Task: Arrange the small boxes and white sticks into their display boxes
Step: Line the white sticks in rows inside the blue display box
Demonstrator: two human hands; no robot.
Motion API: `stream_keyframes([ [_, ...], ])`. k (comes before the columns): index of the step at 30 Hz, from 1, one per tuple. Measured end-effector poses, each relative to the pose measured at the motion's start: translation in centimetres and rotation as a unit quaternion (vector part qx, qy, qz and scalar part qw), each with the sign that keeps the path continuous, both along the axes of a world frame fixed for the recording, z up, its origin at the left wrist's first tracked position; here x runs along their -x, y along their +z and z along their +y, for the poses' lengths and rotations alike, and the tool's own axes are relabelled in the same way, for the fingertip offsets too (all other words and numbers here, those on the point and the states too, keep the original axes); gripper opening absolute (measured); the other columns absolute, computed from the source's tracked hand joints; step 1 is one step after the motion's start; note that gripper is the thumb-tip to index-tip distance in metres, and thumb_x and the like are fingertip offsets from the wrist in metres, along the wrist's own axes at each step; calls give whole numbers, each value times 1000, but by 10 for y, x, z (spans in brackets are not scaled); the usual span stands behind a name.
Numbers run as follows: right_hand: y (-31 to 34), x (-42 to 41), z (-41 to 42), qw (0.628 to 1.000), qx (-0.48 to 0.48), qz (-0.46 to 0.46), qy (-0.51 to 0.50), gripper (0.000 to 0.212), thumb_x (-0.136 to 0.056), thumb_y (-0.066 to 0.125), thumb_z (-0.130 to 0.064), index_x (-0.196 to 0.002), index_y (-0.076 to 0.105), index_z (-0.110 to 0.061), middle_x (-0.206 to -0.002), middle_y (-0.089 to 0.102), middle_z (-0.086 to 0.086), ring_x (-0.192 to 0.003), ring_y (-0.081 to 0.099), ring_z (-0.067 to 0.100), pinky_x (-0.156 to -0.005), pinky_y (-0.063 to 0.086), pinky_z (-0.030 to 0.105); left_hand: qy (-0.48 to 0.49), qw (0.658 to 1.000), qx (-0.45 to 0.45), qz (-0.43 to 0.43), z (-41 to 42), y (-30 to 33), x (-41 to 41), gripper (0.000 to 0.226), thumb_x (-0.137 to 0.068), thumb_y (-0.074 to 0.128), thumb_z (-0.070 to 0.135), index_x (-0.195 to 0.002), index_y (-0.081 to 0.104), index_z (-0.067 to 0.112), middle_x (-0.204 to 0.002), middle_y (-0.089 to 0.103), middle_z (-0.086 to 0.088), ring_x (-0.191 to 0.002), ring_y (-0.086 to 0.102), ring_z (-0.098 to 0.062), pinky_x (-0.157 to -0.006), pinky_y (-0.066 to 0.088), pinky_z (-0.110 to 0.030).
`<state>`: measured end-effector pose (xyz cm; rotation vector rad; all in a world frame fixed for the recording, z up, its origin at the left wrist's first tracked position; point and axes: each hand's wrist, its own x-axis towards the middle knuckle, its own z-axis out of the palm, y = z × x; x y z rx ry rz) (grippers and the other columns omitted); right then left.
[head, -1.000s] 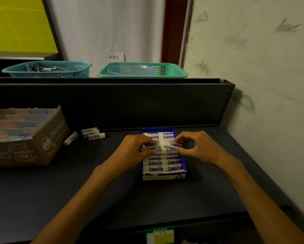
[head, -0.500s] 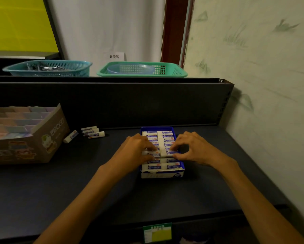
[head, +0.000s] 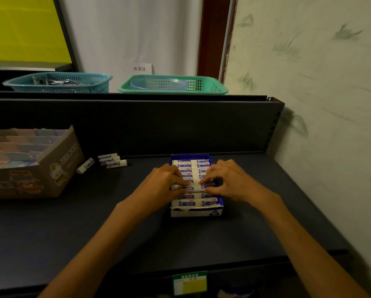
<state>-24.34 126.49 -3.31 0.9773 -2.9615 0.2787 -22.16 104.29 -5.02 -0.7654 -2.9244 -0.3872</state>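
Over the blue display box [head: 196, 211]: both hands pressing white sticks [head: 186, 188] into rows.
Left hand [head: 162, 186] and right hand [head: 231, 183] pinch sticks mid-box; advise seating flat, labels up. Four sticks [head: 110, 161] lie loose on surface [head: 115, 222].

2 bare forearms come up from the bottom edge, with no sleeve, cuff or glove on either; both are uncovered as far back from the fingers as the picture reaches. The left hand [head: 162, 186] wears no ring, and behind its fingers the wrist carries no watch or band. The right hand [head: 234, 182] is equally plain, its knuckles and wrist bare. Fingernails are too small and dim to make out. Nothing else of the person's clothing or body shows.
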Motion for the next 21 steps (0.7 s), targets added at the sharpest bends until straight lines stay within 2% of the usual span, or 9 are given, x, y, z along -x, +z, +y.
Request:
stream_keyframes([
  [3, 0, -1, -3, 1000, 14, -17, -4, 36, -88, 63, -34, -123, 60, -28, -127, 53, -6, -119, 40, 9, -98, 29, 25, -7, 1000, 13, -2, 0, 0, 2, 35, -91, 55, 32, -125, 58, 27, -130, 46, 6, -120, 38, -9, -92, 35, -18],
  [5, 1, -2, -4, 999, 34, -42, -6, 34, -87, 65, -28, -121, 62, -24, -127, 53, -4, -117, 45, 8, -94, 36, 21, -11, 1000, 23, -4, 1, 0, 3, 35, -92, 54, 31, -126, 57, 27, -132, 44, 5, -122, 38, -10, -95, 35, -20],
  [8, 1, -2, -4, 997, 47, -64, -9, 32, -86, 67, -25, -118, 64, -23, -125, 54, -4, -112, 49, 6, -93, 45, 25, -18, 999, 32, -4, 2, 1, 2, 35, -93, 52, 31, -127, 56, 26, -133, 43, 3, -124, 37, -11, -97, 37, -23],
  [10, 1, -1, -5, 997, 42, -65, -12, 31, -86, 66, -26, -117, 64, -23, -125, 53, -5, -113, 47, 5, -96, 44, 27, -21, 999, 38, 1, 2, 2, 0, 35, -94, 51, 32, -128, 56, 26, -134, 42, 4, -124, 37, -11, -98, 36, -24],
  [14, 3, -1, -6, 998, 27, -63, -9, 31, -88, 64, -28, -119, 63, -24, -128, 50, -8, -112, 39, 1, -91, 36, 20, -21, 999, 42, 16, 2, 2, -1, 35, -94, 50, 33, -128, 55, 28, -133, 43, 4, -123, 36, -11, -99, 33, -26],
  [19, 6, -2, -8, 998, 26, -54, -5, 33, -87, 65, -28, -119, 62, -25, -122, 49, -11, -105, 37, -2, -77, 37, 12, -2, 999, 11, 31, -5, 1, -6, 38, -92, 52, 39, -128, 54, 28, -129, 48, 5, -116, 37, -11, -93, 35, -26],
  [21, 9, 1, -13, 998, 46, -46, -7, 33, -86, 66, -30, -118, 61, -27, -115, 49, -13, -101, 45, -1, -80, 45, 17, 24, 998, -8, 54, -16, 4, -8, 41, -91, 53, 40, -130, 51, 28, -129, 49, 7, -116, 37, -10, -94, 36, -26],
])
